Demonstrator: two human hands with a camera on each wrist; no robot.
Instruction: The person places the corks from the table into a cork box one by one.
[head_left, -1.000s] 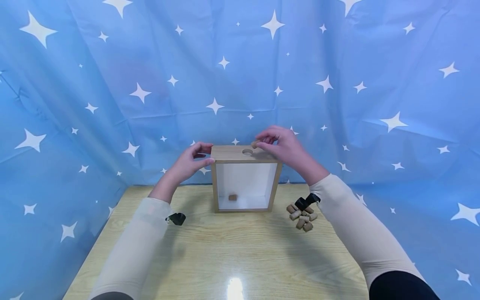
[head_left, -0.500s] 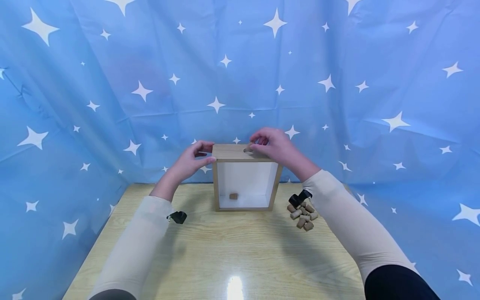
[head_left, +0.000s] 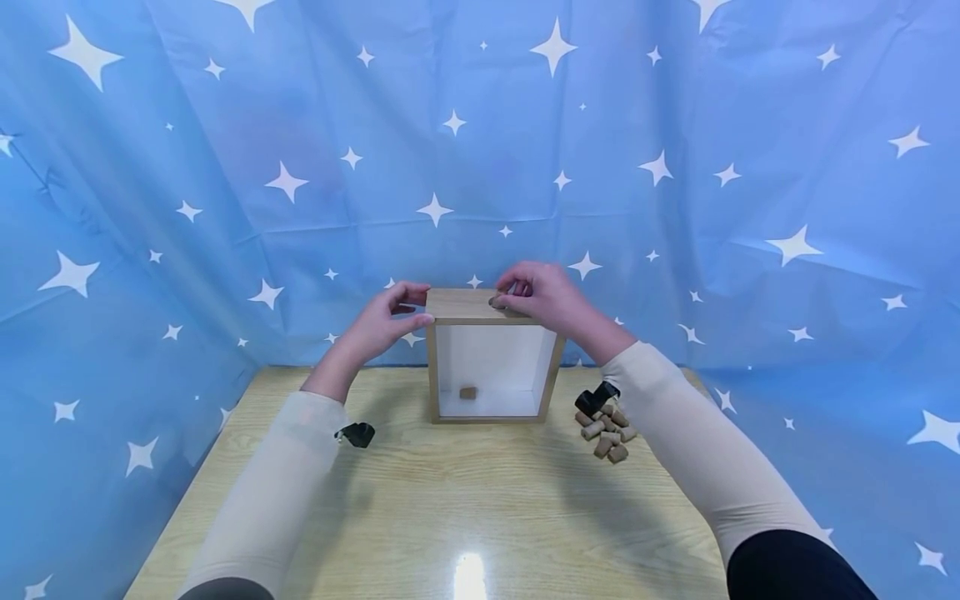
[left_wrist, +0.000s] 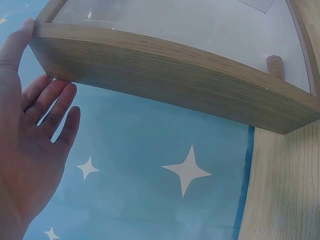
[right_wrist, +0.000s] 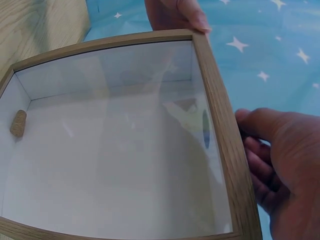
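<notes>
An upright wooden box point(head_left: 459, 306) with a clear front and white inside stands on the table; a round hole shows in its top. My left hand point(head_left: 386, 323) grips the top left corner, thumb point(left_wrist: 19, 42) on the front edge and fingers at the back. Over the hole, my right hand point(head_left: 551, 297) pinches a cork, now mostly hidden by the fingertips. In the right wrist view, thumb and curled fingers of the right hand point(right_wrist: 285, 160) lie right by the top board. One cork point(right_wrist: 18, 123) stands inside the box, at the bottom left.
Several loose corks point(head_left: 609, 433) lie in a pile on the table point(head_left: 465, 492), right of the box and below the right wrist. A blue curtain with white stars point(head_left: 480, 167) hangs close behind the box and along the sides.
My right hand has moved slightly left and down, bringing its cork from beside the hole to right at it. The left hand has kept its grip on the box corner.
</notes>
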